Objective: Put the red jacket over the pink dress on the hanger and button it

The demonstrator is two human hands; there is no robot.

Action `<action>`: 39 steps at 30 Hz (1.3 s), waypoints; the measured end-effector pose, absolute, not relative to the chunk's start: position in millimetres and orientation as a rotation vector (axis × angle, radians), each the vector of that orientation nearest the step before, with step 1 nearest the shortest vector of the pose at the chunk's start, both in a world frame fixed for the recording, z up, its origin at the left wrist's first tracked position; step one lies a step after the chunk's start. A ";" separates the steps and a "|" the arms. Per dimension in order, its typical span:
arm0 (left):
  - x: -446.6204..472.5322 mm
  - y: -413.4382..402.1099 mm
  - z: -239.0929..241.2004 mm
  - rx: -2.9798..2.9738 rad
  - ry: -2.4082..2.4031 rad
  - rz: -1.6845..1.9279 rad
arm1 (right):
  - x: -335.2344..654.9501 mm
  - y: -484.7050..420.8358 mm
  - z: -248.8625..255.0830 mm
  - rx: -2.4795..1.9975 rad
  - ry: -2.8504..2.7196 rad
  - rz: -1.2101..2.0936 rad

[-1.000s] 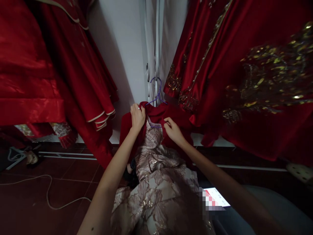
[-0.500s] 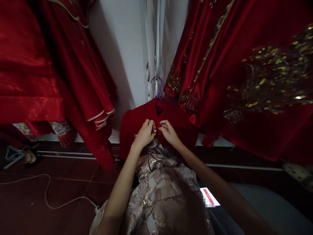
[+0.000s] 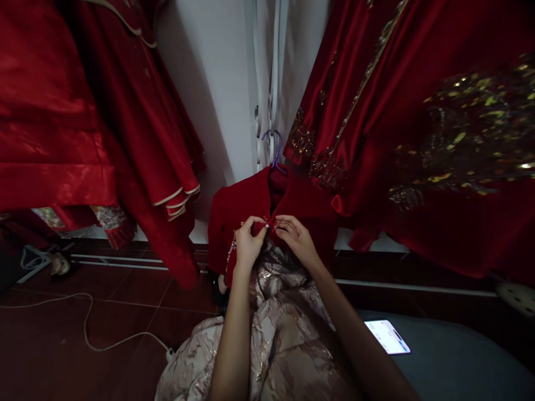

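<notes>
A dark red jacket (image 3: 242,203) hangs in front of me on a purple hanger (image 3: 276,153), its collar parted at the top. My left hand (image 3: 249,245) pinches the front edge of the jacket beside a small pearl-like button (image 3: 267,225). Across the opening, my right hand (image 3: 297,240) is closed on the opposite front edge, fingers bent and close to the left fingertips. Beaded trim (image 3: 230,249) shows at the left of my left hand. Exactly what lies under the right fingertips is hidden.
Red garments (image 3: 167,139) hang on the left, and red satin ones with gold sequins (image 3: 472,128) on the right. Shiny patterned fabric (image 3: 288,334) covers my lap. A lit phone (image 3: 387,337) lies on a grey seat (image 3: 451,356). A white cable (image 3: 121,341) crosses the tiled floor.
The left hand has turned and its thumb and forefinger now pinch near the pearl button. Both hands sit slightly lower. The phone's screen shows different content.
</notes>
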State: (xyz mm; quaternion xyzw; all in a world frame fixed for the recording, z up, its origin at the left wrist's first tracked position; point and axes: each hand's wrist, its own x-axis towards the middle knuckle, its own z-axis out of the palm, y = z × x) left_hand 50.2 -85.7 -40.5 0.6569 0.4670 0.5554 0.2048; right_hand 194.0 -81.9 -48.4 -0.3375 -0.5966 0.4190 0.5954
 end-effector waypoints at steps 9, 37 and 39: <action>48.7 -92.9 -32.9 1.928 1.299 1.483 | 190.7 -85.2 -42.8 -0.842 -1.360 0.907; 54.6 -102.4 -30.4 2.173 1.228 1.494 | 192.7 -96.7 -42.6 -0.852 -1.356 0.659; 54.6 -102.2 -30.7 2.183 1.233 1.494 | 192.0 -97.0 -42.3 -0.857 -1.350 0.650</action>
